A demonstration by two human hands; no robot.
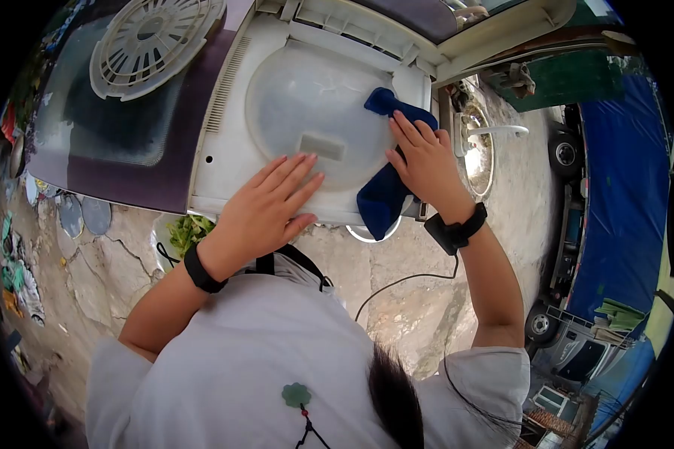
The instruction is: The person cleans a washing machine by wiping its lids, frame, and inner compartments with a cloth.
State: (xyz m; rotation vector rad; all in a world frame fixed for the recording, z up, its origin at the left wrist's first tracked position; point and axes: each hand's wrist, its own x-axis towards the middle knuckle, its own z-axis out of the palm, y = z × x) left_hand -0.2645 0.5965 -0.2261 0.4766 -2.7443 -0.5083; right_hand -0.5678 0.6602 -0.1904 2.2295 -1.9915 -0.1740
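Note:
My left hand [266, 206] lies with its fingers stretched out over the front edge of a round translucent lid [288, 97], near a small rectangular label or window [322, 147]. The lid is set in the white top of a washing machine [225, 157]. At the lid's right side, my right hand [424, 159] rests on a dark blue cloth [382, 202], its fingers fairly straight and pressing down on the fabric. One part of the cloth spreads behind the fingers and another hangs toward the machine's front edge.
A round slotted plastic cover [151, 28] sits on the purple-framed lid [52, 161] at left. Leafy greens [189, 233] are in a container below the machine. Right are a white tap [502, 130], a basin [478, 161] and a truck with blue tarpaulin [625, 194]. A black cable hangs from my right wrist.

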